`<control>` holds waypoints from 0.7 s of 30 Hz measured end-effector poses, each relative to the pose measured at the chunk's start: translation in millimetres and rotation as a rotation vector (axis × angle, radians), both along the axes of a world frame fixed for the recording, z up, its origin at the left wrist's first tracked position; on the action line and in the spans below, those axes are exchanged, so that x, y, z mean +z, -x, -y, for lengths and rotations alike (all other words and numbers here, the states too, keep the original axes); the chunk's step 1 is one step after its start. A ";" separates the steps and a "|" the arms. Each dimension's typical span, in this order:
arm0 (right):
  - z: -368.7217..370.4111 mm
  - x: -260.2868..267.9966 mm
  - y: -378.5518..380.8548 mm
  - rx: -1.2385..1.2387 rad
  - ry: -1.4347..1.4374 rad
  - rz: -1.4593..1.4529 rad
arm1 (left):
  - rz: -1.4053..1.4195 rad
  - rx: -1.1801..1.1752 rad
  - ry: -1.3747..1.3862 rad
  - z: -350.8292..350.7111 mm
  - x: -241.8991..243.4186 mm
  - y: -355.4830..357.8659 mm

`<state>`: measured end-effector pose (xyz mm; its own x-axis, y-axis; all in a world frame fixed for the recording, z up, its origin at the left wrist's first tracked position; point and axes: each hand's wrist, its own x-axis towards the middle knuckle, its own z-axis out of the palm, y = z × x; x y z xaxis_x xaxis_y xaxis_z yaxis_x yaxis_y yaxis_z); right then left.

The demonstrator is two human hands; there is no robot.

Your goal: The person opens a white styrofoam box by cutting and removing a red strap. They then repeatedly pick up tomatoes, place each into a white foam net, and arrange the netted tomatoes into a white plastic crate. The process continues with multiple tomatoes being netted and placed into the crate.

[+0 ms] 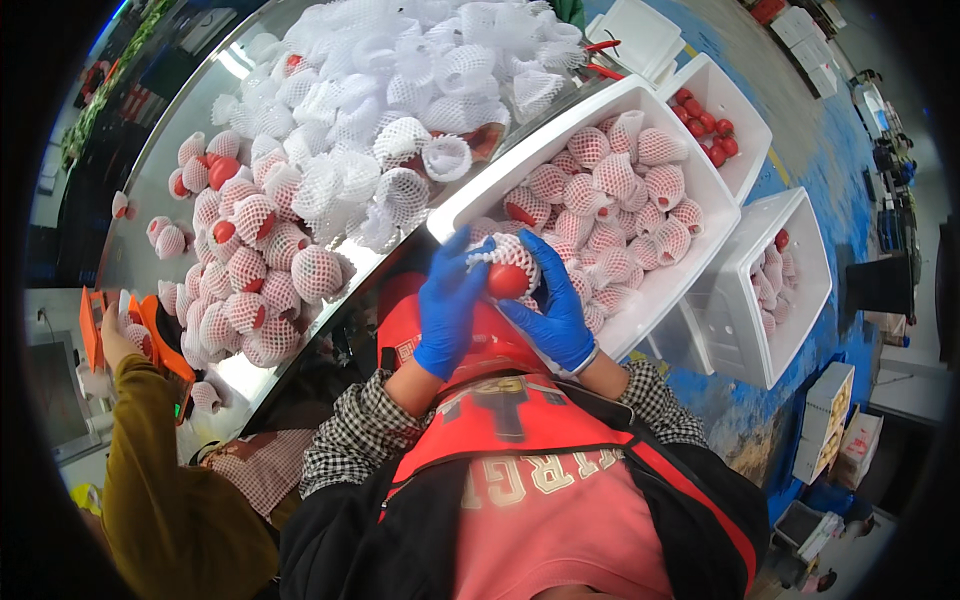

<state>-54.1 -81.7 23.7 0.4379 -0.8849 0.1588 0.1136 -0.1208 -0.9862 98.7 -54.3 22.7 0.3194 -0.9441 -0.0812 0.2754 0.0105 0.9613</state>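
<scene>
Between my blue-gloved hands is a tomato [508, 280] partly covered by a white foam net sleeve [521, 251]. My left hand [452, 304] has its fingers at the sleeve's left edge. My right hand [553, 307] curves round the right side, thumb below the tomato and fingers above. Just beyond, a white foam box [720, 247] holds many net-wrapped tomatoes [613, 174]. On the metal table to the left lie a heap of wrapped tomatoes [247, 270] and a large pile of loose foam net sleeves [450, 67].
A co-worker's hand [116, 337] is beside an orange device [169, 345] at the table's left end. Another foam box [750, 112] holds bare tomatoes [701, 120]; a third box [780, 330] holds wrapped ones. Red-handled tools [604, 71] lie at the table's far edge.
</scene>
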 end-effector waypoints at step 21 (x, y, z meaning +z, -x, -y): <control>13.1 -23.8 5.5 0.425 -1.268 1.131 | -1.283 -0.225 -0.146 6.6 -3.9 -42.4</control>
<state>-59.6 -94.8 -0.1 0.8232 -0.5560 -0.1150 0.5675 0.8113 0.1404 141.1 -60.9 18.8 -0.2237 -0.9232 -0.3126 0.9716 -0.2366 0.0036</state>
